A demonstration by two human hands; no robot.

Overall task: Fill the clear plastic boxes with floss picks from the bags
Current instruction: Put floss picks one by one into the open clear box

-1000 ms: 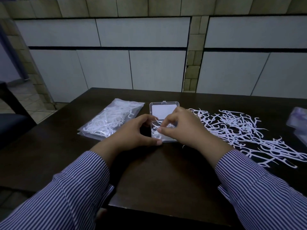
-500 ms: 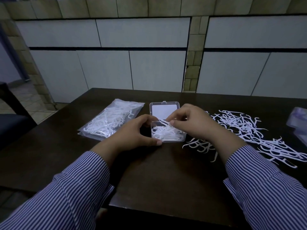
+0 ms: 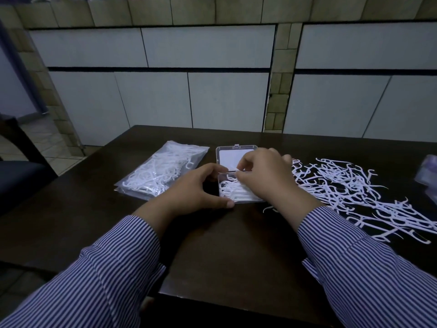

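One clear plastic box (image 3: 236,189) sits open at the table's middle, lid (image 3: 233,156) flat behind it, base partly filled with white picks lying roughly side by side. Table (image 3: 212,252) is dark wood.

Left hand (image 3: 194,188) holds the box's left side: thumb along the near edge, fingers curled toward the far corner, bracing it. Right hand (image 3: 264,176) is over the box's right half, fingers bent down at the far rim. It seems to pinch a pick or two there, though the fingertips hide what exactly is held.

Supply: a loose pile of floss picks (image 3: 354,192) spreads over the table just right of the box, reaching well toward the right edge. A sealed bag of picks (image 3: 160,174) lies just left of the box, untouched by either hand. Something pale and blurred at the far right edge (image 3: 428,176); cannot tell what.

Handling, as judged:
- Picks are very light, thin, stiff plastic with hooked heads. They likely snag on each other, so lifting one may drag neighbours.
- Best taken by the straight handle, a few at a time, heads aligned, then laid flat.
- Box is light and smooth; it would slide on the table unless braced, hence the left hand's grip at the wall.
- Bag film is soft and slippery; grip it at a corner or seam.

Box looks roughly half full; more room remains.
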